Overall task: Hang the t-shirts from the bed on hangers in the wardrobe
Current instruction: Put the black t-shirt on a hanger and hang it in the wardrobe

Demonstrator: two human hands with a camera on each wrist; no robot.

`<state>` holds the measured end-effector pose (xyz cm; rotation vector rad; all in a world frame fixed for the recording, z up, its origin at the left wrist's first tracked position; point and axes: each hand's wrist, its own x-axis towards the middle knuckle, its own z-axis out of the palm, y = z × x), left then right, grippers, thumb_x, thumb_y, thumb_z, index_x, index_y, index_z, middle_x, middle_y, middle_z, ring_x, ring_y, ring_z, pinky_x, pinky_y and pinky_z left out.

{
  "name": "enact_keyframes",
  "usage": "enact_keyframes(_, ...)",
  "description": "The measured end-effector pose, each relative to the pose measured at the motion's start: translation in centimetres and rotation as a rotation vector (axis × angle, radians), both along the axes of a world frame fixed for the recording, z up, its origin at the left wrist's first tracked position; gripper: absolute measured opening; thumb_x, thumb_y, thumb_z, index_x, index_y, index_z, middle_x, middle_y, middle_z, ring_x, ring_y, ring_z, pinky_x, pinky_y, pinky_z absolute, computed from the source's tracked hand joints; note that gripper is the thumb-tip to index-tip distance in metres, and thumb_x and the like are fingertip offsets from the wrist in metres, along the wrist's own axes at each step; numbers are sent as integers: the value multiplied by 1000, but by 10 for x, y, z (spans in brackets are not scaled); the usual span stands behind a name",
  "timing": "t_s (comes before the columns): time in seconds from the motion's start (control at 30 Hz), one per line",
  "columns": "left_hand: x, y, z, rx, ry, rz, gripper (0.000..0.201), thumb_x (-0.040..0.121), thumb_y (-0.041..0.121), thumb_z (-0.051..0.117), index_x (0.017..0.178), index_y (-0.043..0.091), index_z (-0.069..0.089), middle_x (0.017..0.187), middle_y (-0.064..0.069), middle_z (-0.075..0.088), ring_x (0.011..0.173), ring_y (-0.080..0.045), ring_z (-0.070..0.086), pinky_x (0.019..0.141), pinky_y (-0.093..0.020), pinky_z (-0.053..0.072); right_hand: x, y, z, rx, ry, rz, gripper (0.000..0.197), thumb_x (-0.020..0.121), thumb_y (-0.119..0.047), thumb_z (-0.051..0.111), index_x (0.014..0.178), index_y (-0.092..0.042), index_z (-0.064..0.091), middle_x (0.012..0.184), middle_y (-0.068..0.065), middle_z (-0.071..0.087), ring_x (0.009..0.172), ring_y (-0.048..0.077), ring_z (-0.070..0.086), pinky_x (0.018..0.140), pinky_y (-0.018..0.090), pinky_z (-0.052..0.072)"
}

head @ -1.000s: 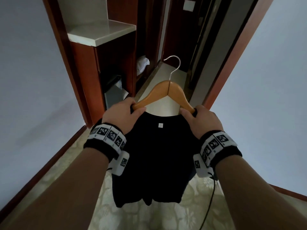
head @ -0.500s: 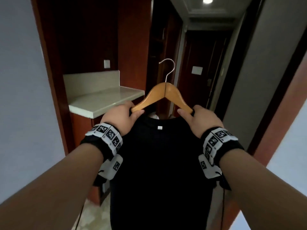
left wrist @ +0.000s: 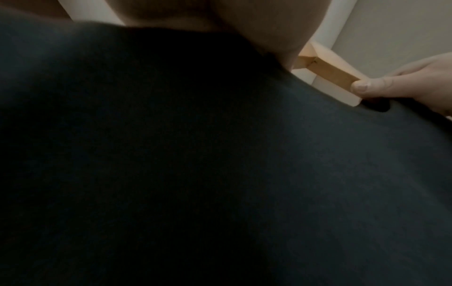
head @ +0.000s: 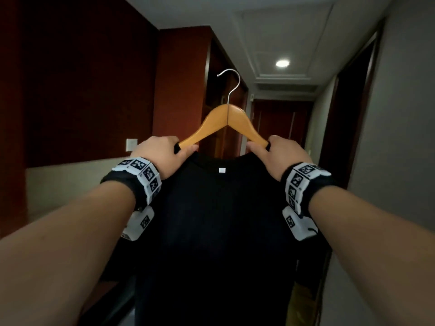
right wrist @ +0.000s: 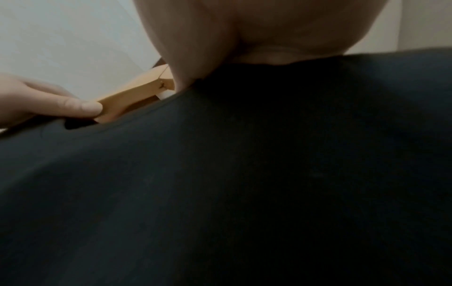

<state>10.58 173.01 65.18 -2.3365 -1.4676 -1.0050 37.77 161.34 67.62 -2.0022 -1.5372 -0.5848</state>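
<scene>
Two hands hold one wooden hanger (head: 227, 121) up in the air, in front of the person. One black t-shirt (head: 219, 231) hangs on it and drops down between the two arms.

The left hand (head: 162, 154) is curled around the left end of the hanger, where the shirt's shoulder sits. Its thumb lies under the wood and its fingers fold over the top. The right hand (head: 282, 154) does the same at the right end, so both hands grip wood and cloth together. In the left wrist view, the right hand's thumb (left wrist: 367, 87) presses on the flat side of the hanger, just above the shirt. In the right wrist view, the left hand's thumb (right wrist: 80, 108) presses on the other arm of the hanger the same way. Most of both wrist views is filled with dark cloth.

One silver hook (head: 231, 83) sticks up from the middle of the hanger and touches nothing. One small white tag (head: 222, 170) shows inside the shirt's neck. Each wrist wears one black band with white squares: one on the left (head: 141, 177), one on the right (head: 303, 182).

Far ahead is a hallway with one round ceiling light (head: 282, 63). Dark red wood panels (head: 89, 90) stand on the left, and one white wall switch (head: 131, 145) sits low on them.
</scene>
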Motion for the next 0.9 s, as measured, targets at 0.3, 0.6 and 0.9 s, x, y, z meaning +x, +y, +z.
enact_keyframes(0.3,109,175,31,24,93,-95,67,93,83,22,89,25,55,78,2,63,67,-17,61,60,-35,51,86,145,23,-50,-11,-196,54,98,-74,33,84,-24,46,79,0,61,67,17,60,53,33,40)
enact_keyframes(0.6,231,308,1,-18,181,-151,68,93,83,21,87,25,55,77,2,65,67,-17,63,66,-38,56,206,272,-22,-119,80,-225,53,98,-73,33,85,-24,48,80,1,63,69,17,61,56,34,44)
enact_keyframes(0.9,347,445,18,-40,172,-58,65,93,82,24,86,25,57,75,2,65,65,-17,64,63,-35,55,338,439,-1,-146,82,-124,57,96,-76,32,88,-23,53,80,0,64,70,19,63,70,40,56)
